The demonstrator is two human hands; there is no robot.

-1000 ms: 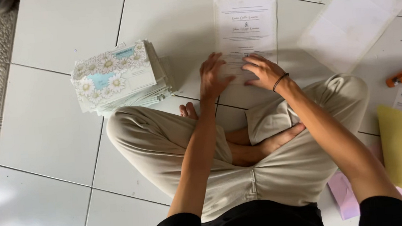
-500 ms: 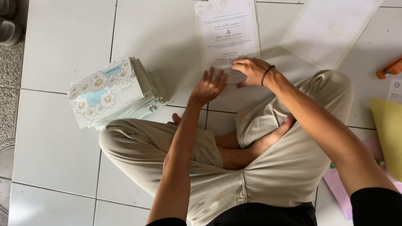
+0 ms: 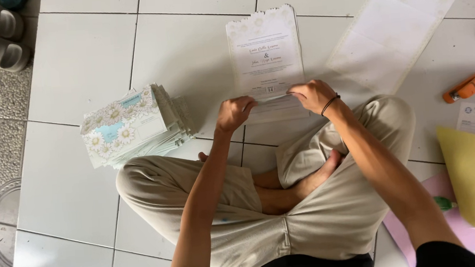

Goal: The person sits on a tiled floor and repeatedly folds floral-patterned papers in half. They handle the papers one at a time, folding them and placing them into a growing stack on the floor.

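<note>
Both hands pinch the near edge of a printed card sheet (image 3: 265, 52) lying on the white tiled floor (image 3: 80, 67) in front of crossed legs. The left hand (image 3: 235, 112) grips its lower left part, fingers curled closed on the paper; the right hand (image 3: 313, 95), a dark band at its wrist, holds the lower right part. The sheet has a scalloped floral top edge and looks thin, light and easily creased, best held by its edges. A stack of flowered envelopes (image 3: 132, 125) sits to the left, an unfolded blank sheet (image 3: 390, 31) to the right, an orange stapler (image 3: 470, 84) near the floor's right edge.
</note>
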